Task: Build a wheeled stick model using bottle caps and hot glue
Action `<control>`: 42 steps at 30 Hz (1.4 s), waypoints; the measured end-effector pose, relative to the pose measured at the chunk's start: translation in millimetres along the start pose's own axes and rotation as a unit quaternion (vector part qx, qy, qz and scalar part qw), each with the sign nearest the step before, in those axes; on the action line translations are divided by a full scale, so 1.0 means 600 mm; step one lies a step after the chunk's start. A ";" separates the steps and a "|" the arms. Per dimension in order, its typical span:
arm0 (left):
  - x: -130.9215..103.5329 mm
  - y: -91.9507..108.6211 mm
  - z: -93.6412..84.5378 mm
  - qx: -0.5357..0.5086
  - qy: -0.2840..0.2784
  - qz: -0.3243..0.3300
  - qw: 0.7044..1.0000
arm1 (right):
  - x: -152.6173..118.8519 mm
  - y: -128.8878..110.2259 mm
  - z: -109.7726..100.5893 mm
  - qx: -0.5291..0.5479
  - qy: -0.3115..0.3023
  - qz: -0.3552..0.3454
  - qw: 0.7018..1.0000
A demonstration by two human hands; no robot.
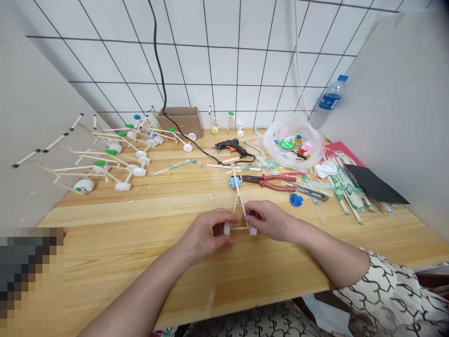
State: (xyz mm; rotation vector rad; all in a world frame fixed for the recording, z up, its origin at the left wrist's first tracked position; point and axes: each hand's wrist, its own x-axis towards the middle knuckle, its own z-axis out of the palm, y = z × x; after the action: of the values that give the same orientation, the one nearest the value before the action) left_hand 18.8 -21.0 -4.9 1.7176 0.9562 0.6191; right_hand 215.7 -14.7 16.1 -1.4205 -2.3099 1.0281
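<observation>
A small frame of wooden sticks (237, 189) stands on the table between my hands, with a blue wheel (235, 182) at its far end. Two white wheels sit at its near end, joined by a thin stick; the left white wheel (227, 228) is between the thumb and fingers of my left hand (210, 231). My right hand (268, 220) pinches the frame's stick just above the right white wheel (252, 230). The fingertips of my right hand are partly hidden behind its knuckles.
Several stick frames with white wheels (122, 186) stand at the left. Beyond my hands lie a glue gun (229, 147), pliers (270, 180), a cutter (308, 191) and a blue lid (296, 200). Wrapped sticks (349, 185), a plastic bag (294, 145) and a bottle (329, 102) are at the right; a cardboard box (182, 121) is behind.
</observation>
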 end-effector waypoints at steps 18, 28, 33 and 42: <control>0.000 -0.005 0.002 -0.006 0.011 0.000 1.000 | 0.001 0.001 -0.001 -0.010 0.000 -0.006 1.000; 0.000 -0.003 0.002 0.002 0.012 0.003 1.000 | 0.000 -0.001 -0.001 -0.008 -0.002 -0.006 1.000; 0.000 0.000 0.003 0.006 0.014 -0.008 1.000 | 0.001 -0.002 -0.003 -0.002 -0.002 -0.002 1.000; 0.001 -0.002 0.002 0.009 0.016 -0.002 1.000 | 0.001 -0.002 -0.002 -0.006 -0.001 -0.007 1.000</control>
State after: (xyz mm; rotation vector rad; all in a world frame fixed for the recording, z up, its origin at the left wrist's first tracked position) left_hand 19.5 -21.0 -6.2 1.7250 0.9900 0.6384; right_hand 215.4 -14.1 18.0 -1.4060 -2.3286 1.0130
